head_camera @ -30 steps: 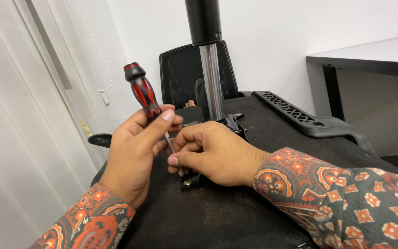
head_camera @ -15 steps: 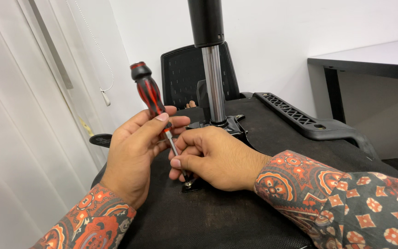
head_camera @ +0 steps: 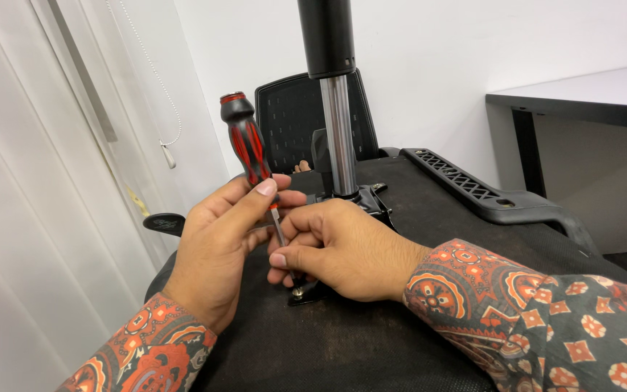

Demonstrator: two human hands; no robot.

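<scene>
Head view: left hand (head_camera: 219, 247) holds screwdriver (head_camera: 250, 149); right hand (head_camera: 342, 250) steadies its shaft.

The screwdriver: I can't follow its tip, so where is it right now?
Head view, left of centre: the screwdriver stands nearly upright in the left hand, its tip down by the right hand, near the chrome column.

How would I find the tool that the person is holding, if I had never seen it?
Find the shiny metal column rising from the black underside of the overturned chair. Just left of it, the left hand grips a screwdriver with a red and black striped handle, while the right hand steadies its thin metal shaft. Nothing else nearby has red stripes.
</scene>
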